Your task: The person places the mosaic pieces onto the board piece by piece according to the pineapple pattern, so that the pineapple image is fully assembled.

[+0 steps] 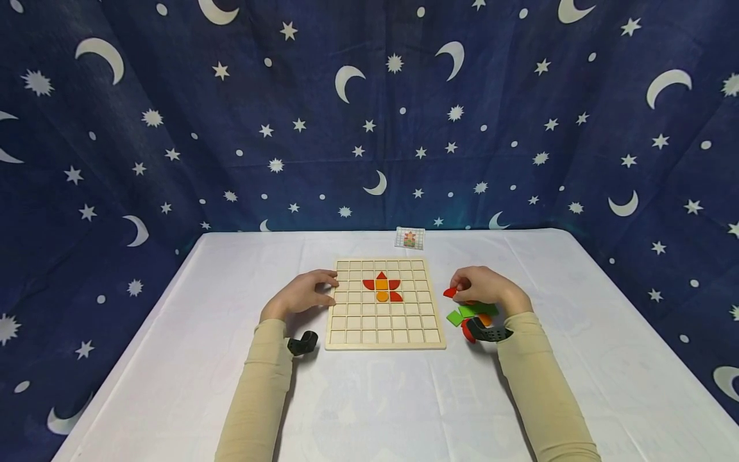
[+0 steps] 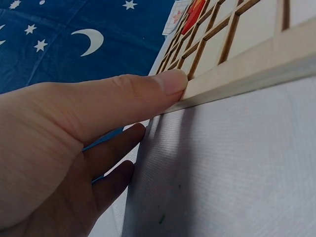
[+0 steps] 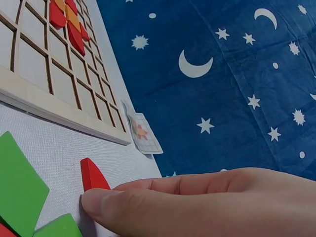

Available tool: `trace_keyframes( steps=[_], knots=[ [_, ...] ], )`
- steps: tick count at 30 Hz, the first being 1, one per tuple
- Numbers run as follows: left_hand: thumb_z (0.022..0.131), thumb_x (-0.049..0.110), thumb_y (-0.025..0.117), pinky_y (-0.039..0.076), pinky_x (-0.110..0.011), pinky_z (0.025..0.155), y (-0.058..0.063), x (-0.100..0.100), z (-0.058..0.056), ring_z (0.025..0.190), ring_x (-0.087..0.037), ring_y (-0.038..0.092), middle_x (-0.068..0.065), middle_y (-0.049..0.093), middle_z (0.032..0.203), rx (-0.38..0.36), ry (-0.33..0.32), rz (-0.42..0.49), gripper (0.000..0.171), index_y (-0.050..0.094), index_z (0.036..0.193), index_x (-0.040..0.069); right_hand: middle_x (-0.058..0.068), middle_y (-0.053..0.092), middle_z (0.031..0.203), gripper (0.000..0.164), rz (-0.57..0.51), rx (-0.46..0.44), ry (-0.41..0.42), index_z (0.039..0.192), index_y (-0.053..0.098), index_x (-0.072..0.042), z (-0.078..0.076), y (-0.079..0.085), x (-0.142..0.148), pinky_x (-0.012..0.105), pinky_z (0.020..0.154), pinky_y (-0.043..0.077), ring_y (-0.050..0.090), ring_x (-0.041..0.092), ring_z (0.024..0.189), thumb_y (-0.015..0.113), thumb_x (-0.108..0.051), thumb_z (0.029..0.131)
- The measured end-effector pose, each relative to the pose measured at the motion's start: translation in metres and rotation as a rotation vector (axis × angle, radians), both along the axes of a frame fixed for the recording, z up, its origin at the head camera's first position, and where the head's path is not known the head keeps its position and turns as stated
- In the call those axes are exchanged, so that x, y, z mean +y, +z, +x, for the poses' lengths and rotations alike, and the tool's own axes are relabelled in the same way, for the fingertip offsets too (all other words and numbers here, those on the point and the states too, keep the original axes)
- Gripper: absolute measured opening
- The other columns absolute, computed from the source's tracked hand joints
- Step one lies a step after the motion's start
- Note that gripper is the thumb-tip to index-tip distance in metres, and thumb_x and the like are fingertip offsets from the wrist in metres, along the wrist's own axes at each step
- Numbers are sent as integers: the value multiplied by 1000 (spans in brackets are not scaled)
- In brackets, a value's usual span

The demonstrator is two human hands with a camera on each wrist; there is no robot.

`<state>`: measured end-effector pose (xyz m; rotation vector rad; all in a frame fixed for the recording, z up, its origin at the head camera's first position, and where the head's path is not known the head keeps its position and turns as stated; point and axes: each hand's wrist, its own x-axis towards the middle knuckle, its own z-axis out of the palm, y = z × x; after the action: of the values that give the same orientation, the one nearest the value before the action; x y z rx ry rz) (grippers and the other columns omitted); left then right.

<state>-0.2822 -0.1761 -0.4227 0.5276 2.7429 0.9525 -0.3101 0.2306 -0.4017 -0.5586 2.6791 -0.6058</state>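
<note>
A wooden grid board [image 1: 385,324] lies on the table with red and orange pieces set in its upper middle: a red triangle [image 1: 382,276], an orange square [image 1: 382,284], an orange circle [image 1: 382,296] and red rounded pieces [image 1: 395,297] around them. My left hand [image 1: 303,293] rests at the board's left edge, its thumb touching the rim and its fingers relaxed. Right of the board, my right hand [image 1: 482,285] pinches a red rounded piece [image 3: 93,175] between thumb and fingers, close over the cloth.
Beneath and beside the right hand lie loose green pieces [image 1: 455,317], with red [image 1: 469,332] and orange [image 1: 485,319] ones among them. A pattern card [image 1: 410,238] lies behind the board. A dark blue starry curtain [image 1: 369,115] hangs beyond the white-covered table [image 1: 369,404].
</note>
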Motion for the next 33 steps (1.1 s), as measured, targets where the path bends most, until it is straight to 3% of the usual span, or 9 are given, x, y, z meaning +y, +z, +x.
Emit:
trace_keyframes(
  steps=[12,17,21,27,33],
  knots=[
    [84,14,77,29,-46,115,3,-3,4,140,-30,36,-10,48,147,-13,15,4,41,66,122,5,1,64,90,15,-6,52,51,100,70,-8,-4,-4,-5,36,80,50,53,19,82,73,-12,86],
    [84,15,77,30,-47,115,3,-2,2,140,-32,35,-10,47,147,-10,13,5,41,66,122,5,2,65,91,17,8,97,32,102,70,-8,-4,1,-10,33,74,51,54,18,78,74,-14,87],
    [84,15,77,30,-47,115,1,-1,-1,140,-31,35,-9,47,147,-9,9,7,40,66,122,6,1,65,96,19,-25,179,64,105,70,-10,1,8,-28,31,69,49,54,17,77,73,-18,88],
    [84,16,77,29,-46,115,1,1,-2,141,-30,35,-8,47,147,-16,11,11,40,66,122,7,-2,63,100,20,-77,268,236,107,71,-12,10,11,-83,30,73,49,52,14,77,74,-18,88],
    [84,15,77,28,-45,116,0,2,-2,141,-29,34,-8,47,148,-21,20,1,41,66,122,6,-3,60,93,17,-76,343,395,101,70,-12,9,5,-126,28,73,49,52,11,79,76,-19,87]
  ],
)
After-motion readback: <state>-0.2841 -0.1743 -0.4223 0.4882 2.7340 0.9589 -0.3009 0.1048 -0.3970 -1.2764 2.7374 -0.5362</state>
